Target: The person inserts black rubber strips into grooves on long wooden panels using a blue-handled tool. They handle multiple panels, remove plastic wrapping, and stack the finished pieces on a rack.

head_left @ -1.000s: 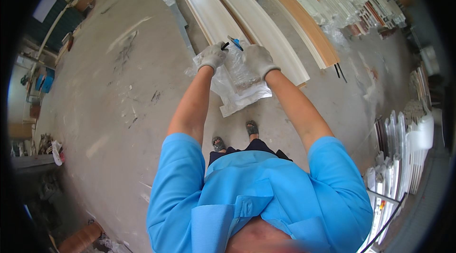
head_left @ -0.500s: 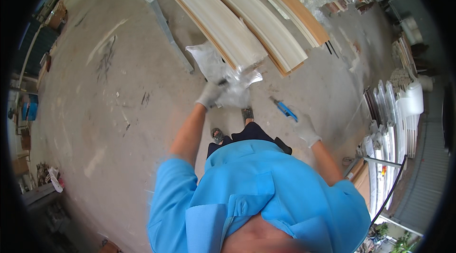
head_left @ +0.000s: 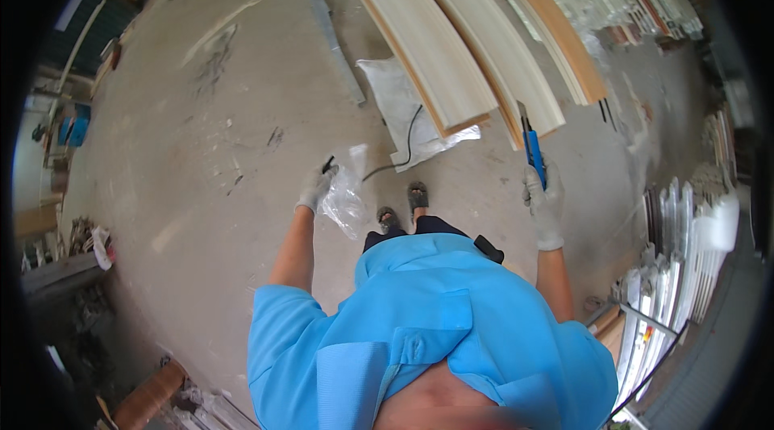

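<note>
My gloved left hand [head_left: 313, 188] is closed on a crumpled piece of clear plastic film [head_left: 345, 194]. A small black end of something I cannot make out pokes from the same fist. In my gloved right hand [head_left: 546, 206] is a blue utility knife [head_left: 534, 157], its blade pointing away from me near the board ends. Two long cream boards [head_left: 439, 51] [head_left: 492, 51] with wood-brown edges reach toward me from the far side. Beneath the nearer ends, a sheet of clear film [head_left: 397, 95] lies on the floor, with a dark cord [head_left: 409, 139] curving over it.
Farther right is another board with a brown edge [head_left: 556, 18]. A grey metal stand leg [head_left: 339, 47] runs along the left of the boards. Wrapped profiles [head_left: 665, 244] are stacked at the right. A brown roll [head_left: 149, 398] lies at the lower left.
My left hand has pulled back and left from the board ends with film in it, and the end faces now show bare. My right hand has moved forward and right, raising the knife.
</note>
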